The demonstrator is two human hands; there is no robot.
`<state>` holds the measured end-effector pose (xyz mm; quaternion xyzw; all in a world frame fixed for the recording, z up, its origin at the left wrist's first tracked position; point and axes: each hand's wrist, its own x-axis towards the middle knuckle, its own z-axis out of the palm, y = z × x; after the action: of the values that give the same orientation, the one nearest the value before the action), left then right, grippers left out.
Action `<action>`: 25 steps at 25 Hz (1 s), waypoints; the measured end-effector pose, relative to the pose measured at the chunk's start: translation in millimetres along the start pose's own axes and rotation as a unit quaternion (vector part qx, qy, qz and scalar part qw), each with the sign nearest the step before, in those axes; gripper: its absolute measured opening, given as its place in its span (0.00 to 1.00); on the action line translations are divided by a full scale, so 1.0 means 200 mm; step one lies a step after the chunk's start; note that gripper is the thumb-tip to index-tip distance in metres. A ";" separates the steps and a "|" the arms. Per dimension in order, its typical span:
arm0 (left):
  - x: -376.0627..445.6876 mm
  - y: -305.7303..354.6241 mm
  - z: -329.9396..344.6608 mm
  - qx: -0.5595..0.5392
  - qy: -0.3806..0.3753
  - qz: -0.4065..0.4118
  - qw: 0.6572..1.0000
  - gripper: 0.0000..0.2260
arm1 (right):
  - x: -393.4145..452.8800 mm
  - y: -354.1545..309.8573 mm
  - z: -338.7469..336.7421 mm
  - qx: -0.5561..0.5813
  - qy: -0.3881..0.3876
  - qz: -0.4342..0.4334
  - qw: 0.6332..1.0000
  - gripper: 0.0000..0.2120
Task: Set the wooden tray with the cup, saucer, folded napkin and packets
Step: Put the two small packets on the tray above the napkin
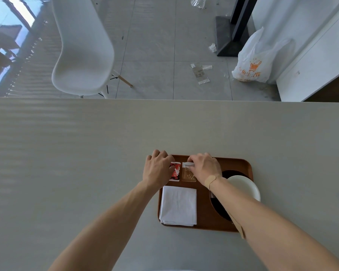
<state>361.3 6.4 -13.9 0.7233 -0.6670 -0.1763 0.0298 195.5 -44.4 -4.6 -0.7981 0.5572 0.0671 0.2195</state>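
Note:
A wooden tray [205, 222] lies on the pale table near its front edge. A folded white napkin [178, 205] rests in the tray's near-left part. At the tray's far left, a red packet [175, 171] and a brown-and-white packet [188, 174] lie side by side. My left hand [158, 169] has its fingertips on the red packet. My right hand [204, 167] touches the top of the brown packet. A white cup [245, 187] stands on a dark saucer [217, 208] at the tray's right, partly hidden by my right forearm.
The table [86, 153] stretches wide to the left and beyond the tray. Behind its far edge stand a white chair [82, 55], a white plastic bag [256, 61] on the floor, scattered wrappers [201, 72] and a white cabinet [317, 61].

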 end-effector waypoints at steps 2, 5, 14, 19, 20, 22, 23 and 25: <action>0.00 0.00 0.01 0.011 0.011 -0.001 1.000 0.12 | 0.00 0.00 0.01 -0.026 0.020 -0.015 0.999 0.10; -0.01 -0.02 0.02 0.027 0.022 0.014 0.999 0.12 | -0.01 0.00 0.03 -0.051 0.041 -0.018 0.998 0.11; -0.10 -0.07 -0.01 0.009 0.052 0.075 0.996 0.11 | -0.08 0.02 -0.01 -0.066 0.030 -0.106 0.992 0.18; -0.12 -0.08 0.00 0.051 -0.006 0.110 0.993 0.20 | -0.11 0.03 0.01 -0.097 0.014 -0.105 0.990 0.23; -0.12 -0.07 0.00 0.058 -0.016 0.110 0.992 0.21 | -0.12 0.03 0.01 -0.096 0.013 -0.100 0.990 0.23; -0.10 -0.06 0.00 0.070 -0.030 0.107 0.991 0.22 | -0.11 0.02 0.02 -0.100 0.008 -0.092 0.991 0.24; -0.10 -0.06 0.00 0.075 -0.034 0.104 0.991 0.23 | -0.11 0.02 0.03 -0.100 0.004 -0.088 0.991 0.24; -0.10 -0.06 0.01 0.078 -0.032 0.092 0.992 0.23 | -0.11 0.02 0.04 -0.098 -0.001 -0.082 0.992 0.24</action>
<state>371.5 27.1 -14.3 0.6533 -0.7427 -0.1437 -0.0320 184.4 -22.9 -4.0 -0.8585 0.4805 0.1040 0.1457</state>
